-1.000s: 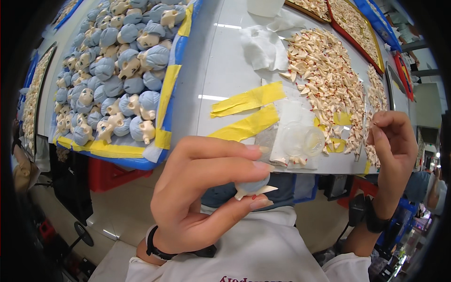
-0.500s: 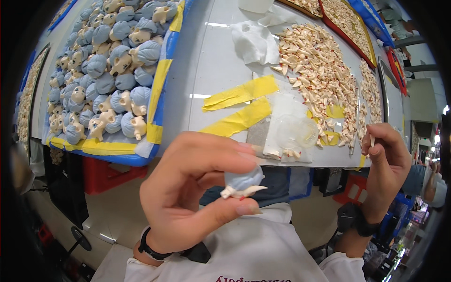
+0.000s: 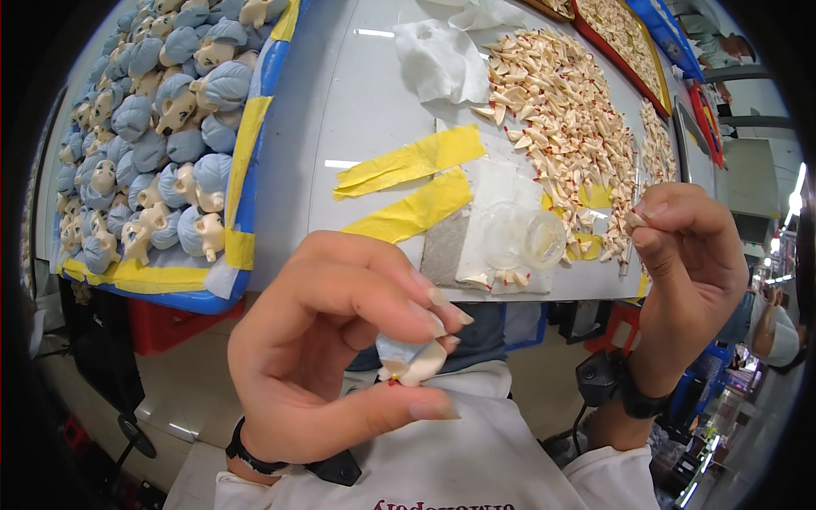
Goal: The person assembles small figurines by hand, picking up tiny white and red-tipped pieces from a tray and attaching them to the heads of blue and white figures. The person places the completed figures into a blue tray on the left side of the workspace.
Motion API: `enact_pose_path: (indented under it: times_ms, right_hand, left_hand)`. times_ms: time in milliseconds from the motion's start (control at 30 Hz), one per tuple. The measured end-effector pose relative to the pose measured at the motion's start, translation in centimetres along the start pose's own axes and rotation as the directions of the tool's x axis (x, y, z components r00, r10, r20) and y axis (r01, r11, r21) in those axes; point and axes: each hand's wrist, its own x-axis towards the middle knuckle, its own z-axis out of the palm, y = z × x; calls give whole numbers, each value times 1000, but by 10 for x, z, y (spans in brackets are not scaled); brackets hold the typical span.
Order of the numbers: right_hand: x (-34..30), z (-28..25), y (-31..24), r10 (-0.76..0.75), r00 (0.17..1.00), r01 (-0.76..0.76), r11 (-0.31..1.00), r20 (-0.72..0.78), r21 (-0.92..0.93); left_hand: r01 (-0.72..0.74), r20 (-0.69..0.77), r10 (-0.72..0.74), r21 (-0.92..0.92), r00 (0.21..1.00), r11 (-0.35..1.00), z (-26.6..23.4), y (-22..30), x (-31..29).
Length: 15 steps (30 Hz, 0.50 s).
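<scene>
Between the thumb and bent fingers of my left hand [image 3: 302, 340] is a small doll head [image 3: 404, 364] with pale blue hair and a cream part facing down, a red spot at its lower edge. My fingers cover part of it. Off to the right, my raised right hand [image 3: 693, 255] pinches a small cream pointed piece [image 3: 635, 219] between thumb and forefinger. It resembles the red-tipped pieces in the big pile [image 3: 561, 110] on the table just beyond. The two hands are well apart, both in front of the table's near edge.
A blue tray [image 3: 272, 72] edged with yellow tape holds many blue-haired doll heads [image 3: 178, 102] at left. A clear plastic cup [image 3: 540, 240] lies on a white pad [image 3: 501, 183] beside yellow tape strips [image 3: 412, 161]. White tissue [image 3: 438, 64] and a red-rimmed tray [image 3: 625, 59] lie farther back.
My left hand has turned the doll head, and its fingers now cover more of it. My right hand has risen and moved left, still pinching its piece. The whole view has shifted slightly.
</scene>
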Motion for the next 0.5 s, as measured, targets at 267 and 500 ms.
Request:
enact_pose_path:
  times_ms: [267, 500]
  right_hand:
    - [-1, 20, -10, -112, 985, 137, 970, 131, -201]
    - [0, 25, -13, -218, 963, 261, 898, 155, -355]
  left_hand:
    - [-272, 201, 238, 162, 950, 949, -6, -7, 10]
    - [32, 67, -44, 179, 997, 983, 7, 7, 7]
